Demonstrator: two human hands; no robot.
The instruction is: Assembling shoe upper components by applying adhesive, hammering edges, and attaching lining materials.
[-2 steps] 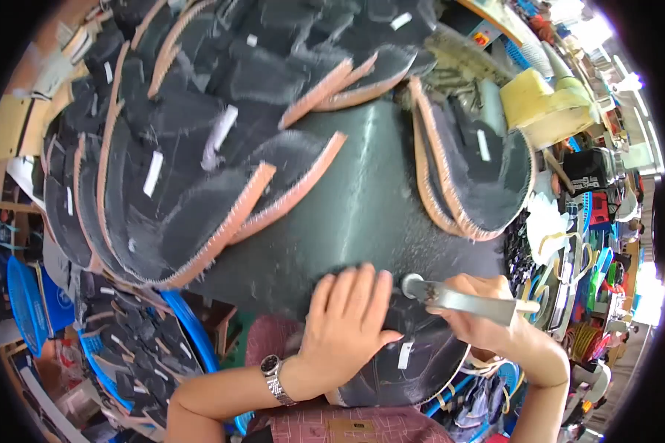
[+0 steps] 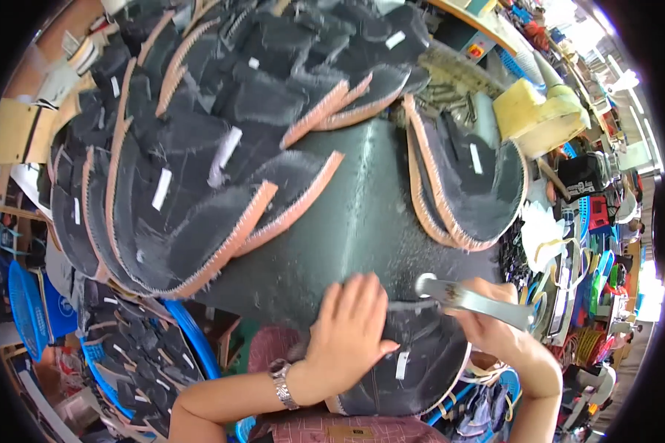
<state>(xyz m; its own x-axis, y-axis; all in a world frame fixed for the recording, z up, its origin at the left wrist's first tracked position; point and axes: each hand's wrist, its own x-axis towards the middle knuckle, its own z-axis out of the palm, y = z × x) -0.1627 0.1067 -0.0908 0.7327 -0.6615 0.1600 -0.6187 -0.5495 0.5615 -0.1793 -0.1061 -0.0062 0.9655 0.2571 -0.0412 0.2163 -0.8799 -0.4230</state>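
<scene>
At lower centre, a black shoe upper [image 2: 421, 376] is partly covered by the flat left hand [image 2: 349, 328], fingers extended; a metal hammer [image 2: 488, 301] is gripped by the curled right hand [image 2: 499, 325]. Fingers could be struck should the hammer stray left.

Silver hammer [image 2: 482, 301] near black piece [image 2: 432, 351]

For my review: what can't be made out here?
All in the head view:
Left part of the nearest black piece: hidden by the left hand.
Gripped part of the silver metal tool: covered by the right hand.
Wristwatch dial: blurred.
Print on its white tag: too small.
</scene>
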